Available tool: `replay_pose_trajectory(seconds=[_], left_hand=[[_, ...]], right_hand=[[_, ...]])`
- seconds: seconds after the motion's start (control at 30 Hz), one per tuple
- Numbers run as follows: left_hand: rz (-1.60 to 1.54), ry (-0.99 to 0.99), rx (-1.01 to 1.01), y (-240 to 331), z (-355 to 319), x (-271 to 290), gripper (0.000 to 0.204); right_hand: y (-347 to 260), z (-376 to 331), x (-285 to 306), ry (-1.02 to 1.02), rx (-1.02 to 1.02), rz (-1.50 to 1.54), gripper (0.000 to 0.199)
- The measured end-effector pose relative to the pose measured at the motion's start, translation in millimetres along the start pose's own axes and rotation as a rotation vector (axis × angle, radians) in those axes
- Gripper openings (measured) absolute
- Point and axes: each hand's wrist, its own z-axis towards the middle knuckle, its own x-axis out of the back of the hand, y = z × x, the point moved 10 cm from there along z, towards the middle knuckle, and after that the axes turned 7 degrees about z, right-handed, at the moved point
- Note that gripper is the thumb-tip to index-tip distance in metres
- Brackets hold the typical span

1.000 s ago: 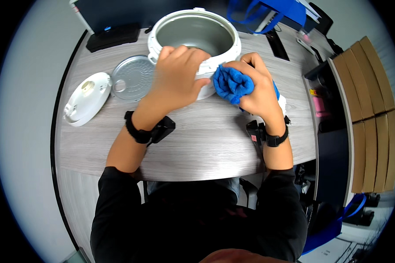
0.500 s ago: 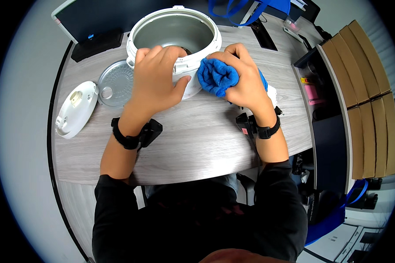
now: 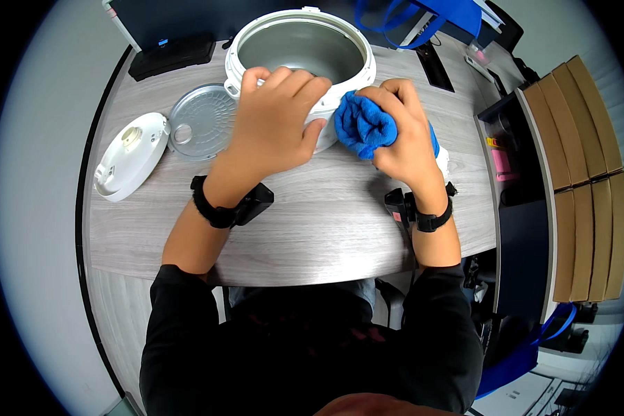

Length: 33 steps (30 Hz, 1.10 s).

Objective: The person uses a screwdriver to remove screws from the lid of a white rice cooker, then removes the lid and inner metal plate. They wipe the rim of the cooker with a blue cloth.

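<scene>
A white rice cooker body (image 3: pixel 369 72) with a grey inside stands lidless at the back of the desk. Over its front rim, my left hand (image 3: pixel 274 121) has its fingers curled, the thumb lying outside. My right hand (image 3: pixel 412 135) clutches a bunched blue cloth (image 3: pixel 365 126) against the cooker's front right side. Left of the cooker lies a round silvery inner lid plate (image 3: pixel 204 121) with a hole in it. Beside that plate, the white outer lid (image 3: pixel 133 158) rests on the desk. Part of a white thing (image 3: pixel 443 161) shows behind my right wrist.
A monitor (image 3: pixel 180 17) on a black base stands at the back left. Blue bag straps (image 3: pixel 402 28) hang at the back. To the right, a shelf unit holds a pink item (image 3: pixel 502 165), with brown cardboard boxes (image 3: pixel 582 125) beyond. The grey wood-grain desk (image 3: pixel 312 229) ends near my body.
The whole view has shifted, so cooker, lids and hands appear farther right. Both hands stay at nearly the same places on the cooker, the cloth still in my right.
</scene>
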Motion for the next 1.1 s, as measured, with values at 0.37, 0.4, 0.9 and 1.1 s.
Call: replay_pose_trajectory(seconds=[0.37,0.4,0.9,1.1], left_hand=[[0.042,0.02,-0.045,2.2,-1.1,-0.8,0.047],[0.053,0.021,-0.047,3.2,0.1,-0.6,0.047],[-0.04,0.001,-0.018,-5.5,0.0,3.5,0.04],[-0.031,-0.041,0.014,-4.8,1.9,3.2,0.041]], right_hand=[[-8.3,-2.0,-0.4,0.059,0.006,0.026,0.063],[-11.0,-2.1,-0.4,0.056,0.021,0.027,0.063],[-3.7,-1.3,3.6,0.022,0.034,0.057,0.062],[-3.0,-0.5,5.7,0.036,0.042,0.064,0.062]])
